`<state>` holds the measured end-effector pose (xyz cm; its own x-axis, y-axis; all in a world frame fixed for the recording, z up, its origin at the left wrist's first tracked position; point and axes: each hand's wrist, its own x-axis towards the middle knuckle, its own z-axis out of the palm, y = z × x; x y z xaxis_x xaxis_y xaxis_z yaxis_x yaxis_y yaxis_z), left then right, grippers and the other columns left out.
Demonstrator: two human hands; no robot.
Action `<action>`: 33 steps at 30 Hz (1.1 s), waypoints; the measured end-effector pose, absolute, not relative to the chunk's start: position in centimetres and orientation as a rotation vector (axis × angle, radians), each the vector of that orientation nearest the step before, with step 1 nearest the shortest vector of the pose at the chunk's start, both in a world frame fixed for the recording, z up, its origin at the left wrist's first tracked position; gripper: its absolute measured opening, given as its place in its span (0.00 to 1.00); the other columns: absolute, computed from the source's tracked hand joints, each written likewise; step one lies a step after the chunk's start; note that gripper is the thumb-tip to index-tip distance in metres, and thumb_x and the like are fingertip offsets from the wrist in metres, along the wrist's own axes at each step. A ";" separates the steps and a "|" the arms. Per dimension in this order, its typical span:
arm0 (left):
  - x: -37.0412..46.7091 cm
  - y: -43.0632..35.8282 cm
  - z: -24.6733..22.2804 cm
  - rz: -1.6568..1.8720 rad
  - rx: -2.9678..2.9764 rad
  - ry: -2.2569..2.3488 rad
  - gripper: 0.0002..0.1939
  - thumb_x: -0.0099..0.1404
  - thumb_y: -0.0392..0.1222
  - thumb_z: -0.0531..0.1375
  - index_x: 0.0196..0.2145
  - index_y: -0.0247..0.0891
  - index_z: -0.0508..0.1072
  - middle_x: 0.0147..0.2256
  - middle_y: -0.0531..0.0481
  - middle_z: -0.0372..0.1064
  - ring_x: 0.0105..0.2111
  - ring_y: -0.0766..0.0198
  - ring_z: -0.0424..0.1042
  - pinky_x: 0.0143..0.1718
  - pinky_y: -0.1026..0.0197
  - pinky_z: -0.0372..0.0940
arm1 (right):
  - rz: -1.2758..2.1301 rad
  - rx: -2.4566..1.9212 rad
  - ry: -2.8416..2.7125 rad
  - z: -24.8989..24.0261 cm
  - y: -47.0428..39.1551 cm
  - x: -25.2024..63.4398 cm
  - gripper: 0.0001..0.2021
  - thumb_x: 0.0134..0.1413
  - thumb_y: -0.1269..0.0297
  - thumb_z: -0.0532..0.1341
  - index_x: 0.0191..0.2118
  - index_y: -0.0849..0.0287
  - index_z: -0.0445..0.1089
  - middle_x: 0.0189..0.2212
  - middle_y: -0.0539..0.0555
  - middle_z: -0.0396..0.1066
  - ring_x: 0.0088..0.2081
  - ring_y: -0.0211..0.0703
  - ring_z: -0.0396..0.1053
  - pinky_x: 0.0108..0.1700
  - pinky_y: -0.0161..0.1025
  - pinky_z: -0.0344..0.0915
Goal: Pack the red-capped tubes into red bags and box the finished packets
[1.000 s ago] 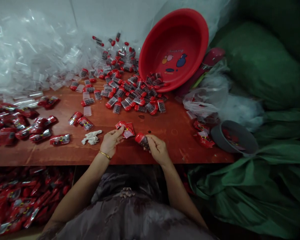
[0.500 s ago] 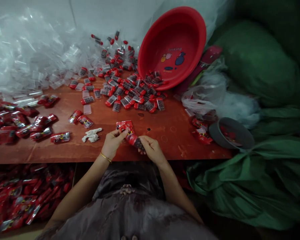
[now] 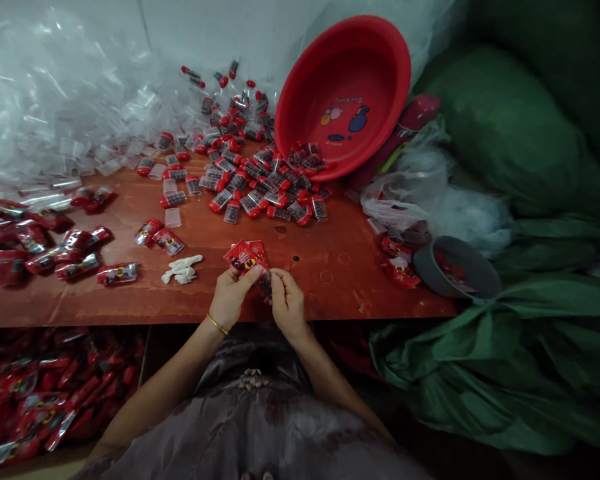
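My left hand (image 3: 231, 293), with a gold bracelet at the wrist, is closed on red printed packets (image 3: 246, 256) near the table's front edge, thumb on top. Close beside it, my right hand (image 3: 287, 300) pinches a small clear container with dark contents (image 3: 265, 283). That container's upper end is covered by the packet and my left thumb, so I cannot tell how far inside it sits. Beyond my hands lies a heap of similar red-capped containers (image 3: 255, 180). White crumpled finger covers or gloves (image 3: 182, 269) rest left of my left hand.
A red basin (image 3: 345, 80) leans on its side behind the heap. Filled red packets (image 3: 70, 253) lie at left, with more in a box (image 3: 55, 393) below. Clear plastic pieces (image 3: 55, 100) pile up at back left. A grey bowl (image 3: 455, 270) and green sacks (image 3: 490, 367) are at right.
My hands have drawn closer together. The container's red cap, visible before, is now covered by the packet and my left thumb, and the packet's printed face shows more.
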<state>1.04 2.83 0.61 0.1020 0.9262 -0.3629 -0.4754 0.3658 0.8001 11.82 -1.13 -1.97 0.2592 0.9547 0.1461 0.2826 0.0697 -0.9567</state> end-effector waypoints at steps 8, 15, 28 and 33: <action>0.7 3.3 0.3 1.131 0.585 0.974 0.20 0.40 0.52 0.70 0.23 0.34 0.73 0.20 0.54 0.67 0.18 0.74 0.60 0.20 0.68 0.56 | 1.227 -1.233 -1.109 -1.3 -1.3 11.3 0.13 0.57 0.51 0.52 0.39 0.56 0.60 0.22 0.44 0.65 0.15 0.31 0.60 0.20 0.31 0.60; 1.1 2.8 0.0 1.091 0.628 0.903 0.18 0.46 0.51 0.68 0.23 0.32 0.73 0.18 0.55 0.65 0.16 0.76 0.58 0.18 0.70 0.55 | 1.089 -1.320 -1.094 -1.8 -1.5 11.3 0.12 0.57 0.53 0.54 0.38 0.58 0.61 0.21 0.44 0.66 0.15 0.29 0.60 0.19 0.29 0.58; 0.1 3.9 0.5 1.067 0.619 0.899 0.18 0.46 0.51 0.68 0.27 0.32 0.75 0.25 0.48 0.74 0.24 0.66 0.71 0.28 0.65 0.64 | 1.022 -1.288 -1.175 -1.9 -1.1 10.6 0.10 0.57 0.55 0.55 0.36 0.57 0.61 0.16 0.42 0.63 0.14 0.31 0.61 0.19 0.29 0.59; 0.9 4.3 1.4 1.083 0.575 0.955 0.20 0.43 0.52 0.69 0.27 0.31 0.75 0.25 0.45 0.75 0.26 0.62 0.73 0.29 0.63 0.66 | 0.932 -1.328 -1.176 -2.0 -1.5 10.0 0.10 0.56 0.56 0.56 0.34 0.57 0.61 0.15 0.41 0.60 0.14 0.30 0.59 0.18 0.29 0.57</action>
<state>0.86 4.30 1.40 0.1514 0.9203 -0.3608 -0.4737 0.3879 0.7907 10.03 -1.46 -1.97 0.2040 0.9743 0.0951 0.1295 0.0694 -0.9891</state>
